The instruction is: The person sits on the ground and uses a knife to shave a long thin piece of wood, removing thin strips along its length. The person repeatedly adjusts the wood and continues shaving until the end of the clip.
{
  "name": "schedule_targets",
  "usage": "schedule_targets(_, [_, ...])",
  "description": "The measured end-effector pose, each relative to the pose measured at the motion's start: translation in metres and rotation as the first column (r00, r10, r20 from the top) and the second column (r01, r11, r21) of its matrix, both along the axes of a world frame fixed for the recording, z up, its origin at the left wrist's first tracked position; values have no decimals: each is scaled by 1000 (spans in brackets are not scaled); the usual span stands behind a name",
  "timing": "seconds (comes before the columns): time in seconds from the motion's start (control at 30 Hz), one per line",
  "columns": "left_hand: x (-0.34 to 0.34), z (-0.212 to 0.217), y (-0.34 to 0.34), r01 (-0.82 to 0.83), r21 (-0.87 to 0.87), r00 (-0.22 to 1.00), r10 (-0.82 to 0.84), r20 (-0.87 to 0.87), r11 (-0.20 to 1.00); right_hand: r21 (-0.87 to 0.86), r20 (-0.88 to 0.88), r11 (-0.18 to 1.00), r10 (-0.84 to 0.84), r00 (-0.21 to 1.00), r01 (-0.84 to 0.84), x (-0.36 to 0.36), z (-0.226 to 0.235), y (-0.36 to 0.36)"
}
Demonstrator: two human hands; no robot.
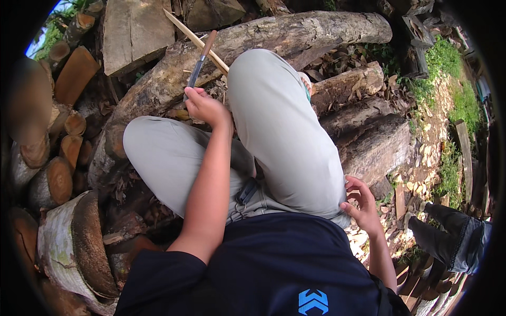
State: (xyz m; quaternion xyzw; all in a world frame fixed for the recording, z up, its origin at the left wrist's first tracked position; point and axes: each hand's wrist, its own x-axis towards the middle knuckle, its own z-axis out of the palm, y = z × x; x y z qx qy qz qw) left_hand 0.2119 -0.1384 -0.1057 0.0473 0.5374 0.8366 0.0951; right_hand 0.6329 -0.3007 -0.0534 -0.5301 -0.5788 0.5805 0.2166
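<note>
I sit on a pile of logs, my legs in pale grey trousers stretched forward. My left hand reaches out between my knees and grips a knife with a dark blade and a brown wooden handle pointing up and away. Behind the knife a thin pale stick lies slantwise across a big grey log. My right hand rests by my right thigh, fingers loosely spread, holding nothing.
Cut logs and split wood are stacked at the left and back. Dry leaves and wood chips litter the ground at the right. Another person's leg in dark trousers shows at the lower right, near grass patches.
</note>
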Motion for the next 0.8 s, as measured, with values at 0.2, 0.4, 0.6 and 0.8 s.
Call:
schedule_targets(0.2, [-6, -8, 2, 10, -2, 1000, -10, -28, 1000, 468, 69, 884, -26, 997, -9, -52, 34, 35])
schedule_targets(0.4, [-9, -17, -1, 108, -67, 990, -101, 100, 992, 842, 80, 537, -203, 976, 42, -52, 78, 152])
schedule_targets(0.6, [14, -3, 0, 214, -72, 948, -190, 255, 974, 491, -40, 798, -380, 924, 349, 16, -5, 279])
schedule_targets(0.8, [15, 3, 4, 217, -82, 968, -203, 145, 973, 338, 461, 913, 50, 886, -227, -68, -49, 184])
